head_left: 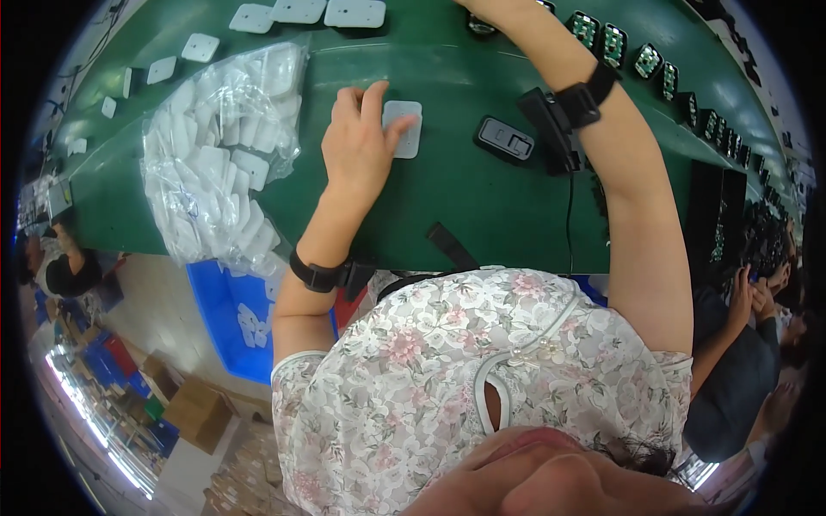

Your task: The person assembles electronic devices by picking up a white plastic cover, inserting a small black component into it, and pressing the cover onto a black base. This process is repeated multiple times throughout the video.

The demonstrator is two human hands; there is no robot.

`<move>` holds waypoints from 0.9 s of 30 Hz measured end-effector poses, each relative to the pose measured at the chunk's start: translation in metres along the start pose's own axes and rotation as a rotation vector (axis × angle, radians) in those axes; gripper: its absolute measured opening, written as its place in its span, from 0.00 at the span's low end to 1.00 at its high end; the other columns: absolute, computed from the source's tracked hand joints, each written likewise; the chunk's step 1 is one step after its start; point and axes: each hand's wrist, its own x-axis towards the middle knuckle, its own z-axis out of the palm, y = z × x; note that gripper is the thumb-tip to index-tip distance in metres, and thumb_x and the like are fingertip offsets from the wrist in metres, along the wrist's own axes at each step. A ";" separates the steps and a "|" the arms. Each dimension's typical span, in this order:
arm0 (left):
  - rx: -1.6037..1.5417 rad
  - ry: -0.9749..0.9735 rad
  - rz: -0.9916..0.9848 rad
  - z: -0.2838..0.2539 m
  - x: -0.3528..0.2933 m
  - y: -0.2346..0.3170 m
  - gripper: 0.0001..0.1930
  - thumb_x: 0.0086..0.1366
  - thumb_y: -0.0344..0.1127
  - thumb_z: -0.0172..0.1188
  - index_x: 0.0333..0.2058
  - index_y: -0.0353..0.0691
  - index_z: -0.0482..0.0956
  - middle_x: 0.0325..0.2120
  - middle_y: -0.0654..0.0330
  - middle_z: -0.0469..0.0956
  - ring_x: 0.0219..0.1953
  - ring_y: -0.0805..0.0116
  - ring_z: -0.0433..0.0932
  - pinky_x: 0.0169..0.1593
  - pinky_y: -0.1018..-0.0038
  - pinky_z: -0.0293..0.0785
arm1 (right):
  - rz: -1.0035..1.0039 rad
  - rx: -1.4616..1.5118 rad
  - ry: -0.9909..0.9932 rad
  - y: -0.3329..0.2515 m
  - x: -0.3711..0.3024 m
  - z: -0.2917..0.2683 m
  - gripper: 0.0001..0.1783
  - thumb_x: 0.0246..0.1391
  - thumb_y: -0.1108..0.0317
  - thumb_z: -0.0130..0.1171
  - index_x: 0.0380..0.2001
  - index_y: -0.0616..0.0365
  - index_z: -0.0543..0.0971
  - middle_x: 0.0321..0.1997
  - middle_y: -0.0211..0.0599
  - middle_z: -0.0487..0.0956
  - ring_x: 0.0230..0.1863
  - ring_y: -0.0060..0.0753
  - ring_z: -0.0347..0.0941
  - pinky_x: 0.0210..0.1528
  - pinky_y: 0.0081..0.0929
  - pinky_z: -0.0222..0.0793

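Observation:
My left hand is over the green table, its fingers apart. Its thumb overlaps the edge of a translucent white plastic cover; whether it touches the cover I cannot tell. My right hand reaches to the far edge of the view near a dark housing; its fingers are cut off. Between my arms lies a black oblong device with a grey face. Left of my left hand, a clear plastic bag holds several white covers.
Black housings with green circuit boards run in a row along the far right. White covers line the far left. A blue bin stands below the table's near edge. A dark cable hangs by my right arm. Co-workers' hands show at right.

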 end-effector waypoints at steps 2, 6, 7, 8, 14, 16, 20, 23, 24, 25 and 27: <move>-0.021 -0.006 0.051 0.001 -0.004 0.011 0.31 0.49 0.46 0.68 0.49 0.36 0.70 0.38 0.53 0.70 0.39 0.54 0.71 0.37 0.65 0.72 | 0.046 -0.004 -0.020 0.018 -0.024 -0.009 0.18 0.49 0.54 0.63 0.35 0.59 0.81 0.34 0.44 0.78 0.36 0.39 0.75 0.36 0.34 0.73; -0.053 -0.041 0.051 0.001 -0.010 0.010 0.33 0.47 0.40 0.70 0.51 0.36 0.67 0.40 0.53 0.71 0.43 0.54 0.69 0.46 0.63 0.66 | -0.171 0.970 0.313 0.025 -0.074 0.015 0.19 0.48 0.61 0.64 0.39 0.63 0.76 0.32 0.39 0.77 0.33 0.26 0.71 0.38 0.26 0.69; -0.099 -0.024 0.097 0.003 -0.010 0.003 0.31 0.49 0.36 0.68 0.51 0.37 0.68 0.41 0.53 0.72 0.44 0.54 0.70 0.47 0.63 0.66 | -0.169 0.945 0.244 0.020 -0.087 0.015 0.17 0.49 0.63 0.63 0.39 0.64 0.77 0.33 0.37 0.78 0.34 0.26 0.72 0.39 0.26 0.70; -0.163 -0.015 0.163 0.007 -0.007 -0.001 0.28 0.50 0.33 0.66 0.51 0.37 0.69 0.43 0.54 0.72 0.46 0.54 0.70 0.47 0.64 0.67 | -0.159 0.923 0.161 0.027 -0.097 0.033 0.19 0.48 0.67 0.64 0.45 0.57 0.75 0.37 0.33 0.77 0.38 0.27 0.74 0.41 0.21 0.69; -0.383 -0.101 0.157 0.022 0.003 -0.019 0.25 0.53 0.21 0.59 0.51 0.40 0.71 0.44 0.54 0.75 0.49 0.57 0.72 0.51 0.65 0.68 | -0.230 0.605 0.152 0.019 -0.116 0.050 0.20 0.48 0.70 0.63 0.46 0.58 0.75 0.44 0.39 0.78 0.45 0.41 0.75 0.49 0.29 0.69; -0.477 -0.074 0.081 0.023 0.000 -0.020 0.26 0.53 0.20 0.58 0.53 0.41 0.71 0.47 0.54 0.74 0.50 0.56 0.72 0.52 0.66 0.69 | -0.352 0.730 0.170 0.004 -0.118 0.046 0.19 0.48 0.72 0.62 0.46 0.58 0.75 0.46 0.39 0.78 0.47 0.40 0.74 0.50 0.29 0.69; -0.568 -0.014 -0.004 0.014 -0.009 -0.025 0.28 0.53 0.16 0.53 0.54 0.42 0.71 0.53 0.55 0.72 0.55 0.55 0.71 0.56 0.68 0.70 | -0.507 0.667 0.187 -0.021 -0.121 0.047 0.19 0.47 0.72 0.63 0.45 0.57 0.76 0.48 0.37 0.78 0.49 0.41 0.74 0.50 0.31 0.70; -0.557 -0.071 0.001 0.008 -0.014 -0.021 0.27 0.54 0.14 0.51 0.53 0.41 0.73 0.55 0.57 0.71 0.58 0.57 0.69 0.58 0.68 0.68 | -0.534 0.633 0.146 -0.030 -0.121 0.053 0.19 0.48 0.70 0.62 0.46 0.55 0.77 0.48 0.36 0.78 0.49 0.41 0.73 0.50 0.32 0.71; -0.555 -0.069 -0.006 0.009 -0.015 -0.021 0.27 0.54 0.14 0.51 0.53 0.41 0.73 0.55 0.57 0.71 0.58 0.57 0.69 0.58 0.68 0.68 | -0.540 0.605 0.128 -0.032 -0.120 0.053 0.18 0.48 0.70 0.61 0.46 0.55 0.77 0.48 0.36 0.78 0.50 0.41 0.73 0.50 0.32 0.71; -0.504 -0.088 0.028 0.011 -0.017 -0.022 0.27 0.54 0.15 0.50 0.53 0.41 0.73 0.55 0.57 0.71 0.58 0.57 0.69 0.58 0.67 0.68 | -0.544 0.607 0.123 -0.033 -0.120 0.053 0.18 0.48 0.70 0.61 0.46 0.55 0.77 0.48 0.36 0.78 0.50 0.41 0.73 0.50 0.32 0.71; -0.456 -0.110 0.057 0.012 -0.018 -0.024 0.26 0.54 0.15 0.49 0.53 0.41 0.73 0.55 0.57 0.71 0.58 0.57 0.69 0.58 0.66 0.67 | -0.544 0.587 0.092 -0.034 -0.121 0.053 0.18 0.49 0.69 0.61 0.46 0.54 0.77 0.48 0.35 0.78 0.50 0.40 0.73 0.50 0.32 0.71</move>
